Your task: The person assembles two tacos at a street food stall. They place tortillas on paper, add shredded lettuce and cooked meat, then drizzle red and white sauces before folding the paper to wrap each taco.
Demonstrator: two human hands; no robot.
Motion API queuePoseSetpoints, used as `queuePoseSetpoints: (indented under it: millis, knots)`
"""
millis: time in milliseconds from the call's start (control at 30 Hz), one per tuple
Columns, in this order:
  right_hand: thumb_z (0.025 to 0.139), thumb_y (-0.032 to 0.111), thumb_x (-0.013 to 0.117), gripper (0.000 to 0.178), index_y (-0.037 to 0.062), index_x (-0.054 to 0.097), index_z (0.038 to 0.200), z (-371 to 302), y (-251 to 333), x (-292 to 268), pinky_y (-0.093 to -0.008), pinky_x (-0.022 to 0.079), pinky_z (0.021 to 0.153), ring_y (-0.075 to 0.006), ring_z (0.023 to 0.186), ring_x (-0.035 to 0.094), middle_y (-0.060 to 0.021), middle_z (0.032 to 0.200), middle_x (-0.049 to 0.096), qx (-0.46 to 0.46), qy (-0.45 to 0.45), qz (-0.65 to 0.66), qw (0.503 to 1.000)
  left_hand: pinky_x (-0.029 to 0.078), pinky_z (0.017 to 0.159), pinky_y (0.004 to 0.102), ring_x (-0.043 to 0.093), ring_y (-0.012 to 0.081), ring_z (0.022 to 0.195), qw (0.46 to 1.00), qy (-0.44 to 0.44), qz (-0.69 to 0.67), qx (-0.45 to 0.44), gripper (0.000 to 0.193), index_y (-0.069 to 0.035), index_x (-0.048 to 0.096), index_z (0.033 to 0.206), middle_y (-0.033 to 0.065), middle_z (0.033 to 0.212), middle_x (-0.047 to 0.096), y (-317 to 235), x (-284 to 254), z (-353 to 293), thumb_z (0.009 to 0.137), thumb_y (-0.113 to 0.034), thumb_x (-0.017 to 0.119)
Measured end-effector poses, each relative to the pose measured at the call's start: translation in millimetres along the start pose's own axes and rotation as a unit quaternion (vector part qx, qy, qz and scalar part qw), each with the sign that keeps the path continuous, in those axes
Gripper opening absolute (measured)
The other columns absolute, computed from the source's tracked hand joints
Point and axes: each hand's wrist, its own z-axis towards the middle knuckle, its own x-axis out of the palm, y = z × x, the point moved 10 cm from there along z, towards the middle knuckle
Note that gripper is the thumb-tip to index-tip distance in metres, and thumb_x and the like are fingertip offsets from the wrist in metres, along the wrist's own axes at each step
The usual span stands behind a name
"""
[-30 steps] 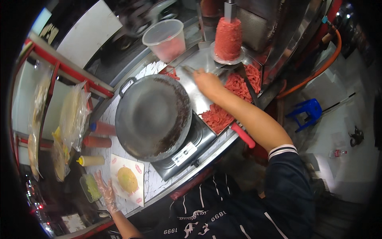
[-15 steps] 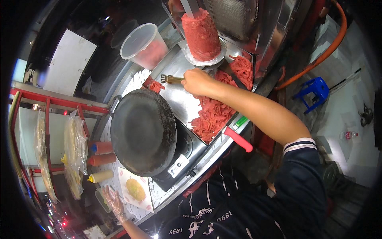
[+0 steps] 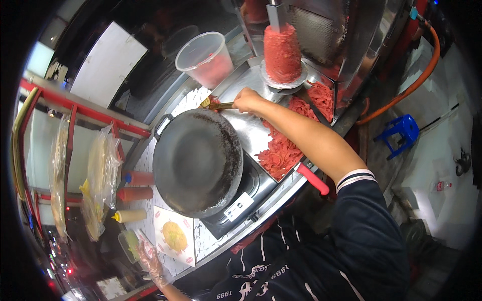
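My right hand (image 3: 247, 102) is closed around the handle of metal tongs (image 3: 221, 106). Their tips point left, over the corner of the steel tray beside a little shaved red meat. My left hand (image 3: 152, 263) wears a clear plastic glove, its fingers stretched out beside a clear container (image 3: 129, 247) with something green in it. Right of it, a round flatbread (image 3: 174, 237) with topping lies on white printed paper (image 3: 189, 257). A large dark griddle pan (image 3: 196, 160) sits upside down, domed side up, on a stove (image 3: 236, 210) between my hands.
Shaved red meat (image 3: 281, 150) heaps on the steel tray (image 3: 246, 128), under a meat cone (image 3: 282, 55) on a spit. A red-handled knife (image 3: 312, 179) lies across the tray's edge. Nearby stand a clear tub (image 3: 206, 60), sauce bottles (image 3: 135, 194) and bagged flatbreads (image 3: 100, 170).
The view has shifted, so the counter sits further right. My right hand has brought the tongs closer to the pan's far rim. My left hand remains by the green-filled container.
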Motion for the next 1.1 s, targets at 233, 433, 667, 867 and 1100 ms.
queuePoseSetpoints:
  millis: [233, 433, 667, 867, 1100]
  knots:
    - [0.089, 0.02, 0.08, 0.03, 0.0025, 0.083, 0.113, -63.6, 38.2, -69.7, -0.0344, 0.052, 0.06, -0.0158, 0.067, 0.068, -0.0072, 0.08, 0.076, -0.095, -0.073, 0.016, 0.993, 0.031, 0.128, 0.0467, 0.039, 0.0297, 0.155, 0.998, -0.017, -0.053, -0.014, 0.065, -0.003, 0.045, 0.161, 0.0166, 0.167, 0.044, 5.7, -28.5, -19.8, 0.101, -0.003, 0.069]
    - [0.098, 0.011, 0.073, 0.035, -0.0005, 0.075, 0.131, -214.5, 147.8, -52.8, -0.0251, 0.042, 0.063, -0.0067, 0.074, 0.057, 0.0023, 0.088, 0.068, -0.169, -0.016, -0.029, 0.985, 0.04, 0.122, 0.0424, 0.054, 0.028, 0.143, 0.996, -0.011, -0.078, -0.032, 0.048, -0.004, 0.061, 0.148, 0.0134, 0.153, 0.059, 30.5, -51.7, -20.6, 0.101, -0.011, 0.07]
    - [0.09, 0.013, 0.076, 0.038, -0.0046, 0.077, 0.124, -315.2, 220.1, 195.8, -0.0338, 0.054, 0.087, -0.017, 0.094, 0.069, -0.01, 0.104, 0.079, -0.197, 0.238, -0.165, 0.937, 0.051, 0.112, 0.0403, 0.066, 0.0298, 0.13, 0.973, 0.163, -0.098, 0.132, 0.048, -0.001, 0.069, 0.138, 0.0184, 0.139, 0.07, 59.6, -0.2, 11.4, 0.093, -0.015, 0.081]
    - [0.084, 0.017, 0.08, 0.031, 0.0066, 0.084, 0.113, -318.0, 236.1, 382.4, -0.0417, 0.057, 0.092, -0.0339, 0.097, 0.076, -0.0199, 0.1, 0.08, -0.305, 0.35, -0.366, 0.807, 0.05, 0.114, 0.0437, 0.064, 0.0334, 0.134, 0.96, 0.126, -0.192, 0.158, 0.064, -0.011, 0.063, 0.146, 0.0174, 0.146, 0.064, 72.9, 19.1, 9.2, 0.086, -0.017, 0.087]
    - [0.083, 0.017, 0.079, 0.033, 0.0124, 0.085, 0.115, -317.0, 230.6, 434.0, -0.0451, 0.06, 0.091, -0.0361, 0.1, 0.076, -0.0172, 0.106, 0.081, -0.298, 0.362, -0.436, 0.768, 0.043, 0.117, 0.0518, 0.054, 0.0393, 0.14, 0.963, 0.115, -0.053, 0.238, 0.059, -0.018, 0.07, 0.139, 0.0152, 0.149, 0.061, 71.3, 54.4, 1.1, 0.084, -0.027, 0.088]
